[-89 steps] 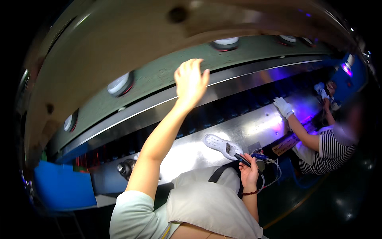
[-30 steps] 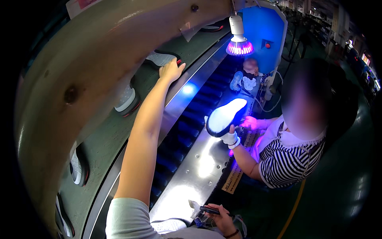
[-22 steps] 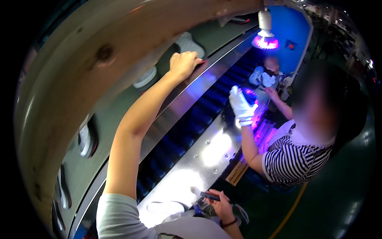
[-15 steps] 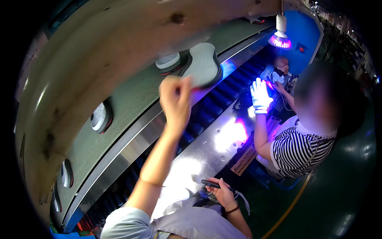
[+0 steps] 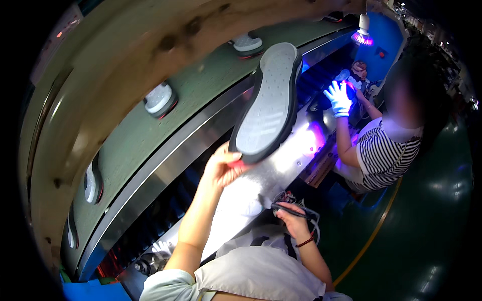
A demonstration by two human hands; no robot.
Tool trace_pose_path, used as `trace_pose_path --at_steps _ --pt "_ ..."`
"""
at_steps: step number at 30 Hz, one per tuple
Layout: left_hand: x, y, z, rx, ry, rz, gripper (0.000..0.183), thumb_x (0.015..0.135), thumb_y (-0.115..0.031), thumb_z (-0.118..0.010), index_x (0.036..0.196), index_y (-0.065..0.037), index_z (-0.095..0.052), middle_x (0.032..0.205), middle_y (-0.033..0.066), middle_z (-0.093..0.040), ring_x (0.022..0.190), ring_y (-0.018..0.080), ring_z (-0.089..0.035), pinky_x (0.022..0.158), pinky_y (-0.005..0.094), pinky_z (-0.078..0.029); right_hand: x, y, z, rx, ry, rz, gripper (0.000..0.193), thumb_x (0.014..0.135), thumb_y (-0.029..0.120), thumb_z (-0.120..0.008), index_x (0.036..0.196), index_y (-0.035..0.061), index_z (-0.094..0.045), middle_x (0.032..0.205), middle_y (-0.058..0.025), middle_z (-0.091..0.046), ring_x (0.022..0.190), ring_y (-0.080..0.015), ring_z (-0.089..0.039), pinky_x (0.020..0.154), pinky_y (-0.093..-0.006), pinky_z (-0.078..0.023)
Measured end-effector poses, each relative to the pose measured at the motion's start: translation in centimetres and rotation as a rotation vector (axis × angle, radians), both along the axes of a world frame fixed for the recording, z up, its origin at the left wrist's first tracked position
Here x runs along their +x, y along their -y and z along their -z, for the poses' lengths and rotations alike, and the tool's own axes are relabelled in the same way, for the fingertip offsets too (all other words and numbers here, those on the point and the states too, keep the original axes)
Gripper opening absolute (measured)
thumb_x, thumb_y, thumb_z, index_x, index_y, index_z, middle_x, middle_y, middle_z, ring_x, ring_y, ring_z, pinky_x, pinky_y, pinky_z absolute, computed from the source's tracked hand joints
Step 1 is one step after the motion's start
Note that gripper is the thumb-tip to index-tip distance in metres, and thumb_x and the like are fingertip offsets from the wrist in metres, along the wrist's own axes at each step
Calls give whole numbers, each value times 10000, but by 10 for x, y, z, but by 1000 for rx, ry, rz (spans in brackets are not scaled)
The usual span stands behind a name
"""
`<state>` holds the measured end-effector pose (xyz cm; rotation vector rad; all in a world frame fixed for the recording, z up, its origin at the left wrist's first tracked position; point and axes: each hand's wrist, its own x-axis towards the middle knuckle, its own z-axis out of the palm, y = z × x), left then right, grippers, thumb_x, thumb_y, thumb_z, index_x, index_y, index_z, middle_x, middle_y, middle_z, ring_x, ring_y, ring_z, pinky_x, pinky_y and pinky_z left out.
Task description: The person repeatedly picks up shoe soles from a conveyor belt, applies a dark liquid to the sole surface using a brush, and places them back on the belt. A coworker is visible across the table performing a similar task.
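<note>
The left hand (image 5: 222,168) pinches a grey shoe sole (image 5: 267,105) toward one o'clock, while the right hand (image 5: 295,220), at five, grips a brush (image 5: 288,209).

Grey sole (image 5: 266,105) off the green belt (image 5: 201,80), now in left grip (image 5: 221,168)

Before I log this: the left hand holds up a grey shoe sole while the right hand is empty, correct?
Not quite: the head view shows the right hand holding a black-handled tool. The left hand does hold up the grey shoe sole.
</note>
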<state>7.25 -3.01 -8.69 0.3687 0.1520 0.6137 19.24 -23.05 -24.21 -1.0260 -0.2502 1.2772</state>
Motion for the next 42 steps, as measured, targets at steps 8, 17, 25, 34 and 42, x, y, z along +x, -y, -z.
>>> trace_pose_path --at_steps 8,17,25,34,42 --pt "-129 75 61 150 -390 -27 661 522 114 -567 1155 55 -388 1083 186 -503 1015 271 -497 886 342 -379 -19 12 -7 -93 42 91 185 696 -13 -613 878 11 -590 794 -57 -591 654 -112 -544 587 -202 -434" --pt "-166 124 63 171 -99 2 1032 546 -762 -464 1243 -16 -311 1157 214 -432 1020 358 -466 855 497 -379 -14 4 -32 6 100 52 159 705 -15 -597 863 -13 -581 776 -60 -587 664 -103 -542 587 -189 -414" --pt "-179 131 39 244 -168 -514 1003 572 -785 -375 1228 -26 -332 1160 184 -440 1033 307 -467 889 423 -377 -23 -28 -88 184 78 -191 163 695 -18 -604 854 -30 -569 772 -74 -580 661 -104 -526 623 -201 -422" --pt "-111 165 62 -99 -266 -789 824 712 -719 -240 1226 -85 -360 1159 87 -456 1022 224 -457 882 356 -371 -62 -64 -130 390 340 -603 129 703 -2 -613 827 -17 -577 781 -80 -601 685 -96 -561 640 -212 -457" --pt "-97 172 72 -135 -192 -744 800 733 -706 -178 1204 -88 -369 1097 90 -488 965 200 -491 838 324 -407 -77 -97 -157 467 635 -760 97 685 35 -625 765 -15 -602 641 -45 -595 543 -62 -534 480 -174 -427"
